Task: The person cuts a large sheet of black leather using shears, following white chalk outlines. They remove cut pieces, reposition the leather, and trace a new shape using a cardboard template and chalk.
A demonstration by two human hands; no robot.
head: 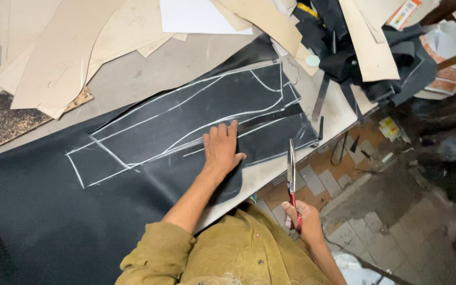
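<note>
Hidden or unclear: the black fabric [54, 211] runs off the frame at the left and bottom edges, so its full extent cannot be read. Its upper right end disappears under a heap of dark cloth pieces [344, 47] and tan card patterns [69, 53]. The near edge of the fabric is covered by the person's olive sleeve [159, 248]. The scissor handles are buried in the right hand [304, 221]; only a strip of red grip shows. Whether the blades are slightly parted or closed cannot be told; they read as one narrow strip.

Orientation: the fabric lies flat on the grey table [143, 74], long axis running from lower left to upper right. White chalk lines [186, 113] follow the same axis, marking a long narrow outline with curved inner lines. The scissors [291, 169] stand off the table's near edge, over the tiled floor [376, 221], blades pointing up-frame toward the fabric's edge, long axis nearly vertical in the frame, not touching the cloth.

Hands: the left hand [221, 149] lies palm down on the fabric just below the chalk outline, fingers extended, close together and flat, thumb spread to the right, gripping nothing. Forearm angles in from lower left. The right hand is curled closed around the scissor handles, wrist low at the person's right side.
</note>
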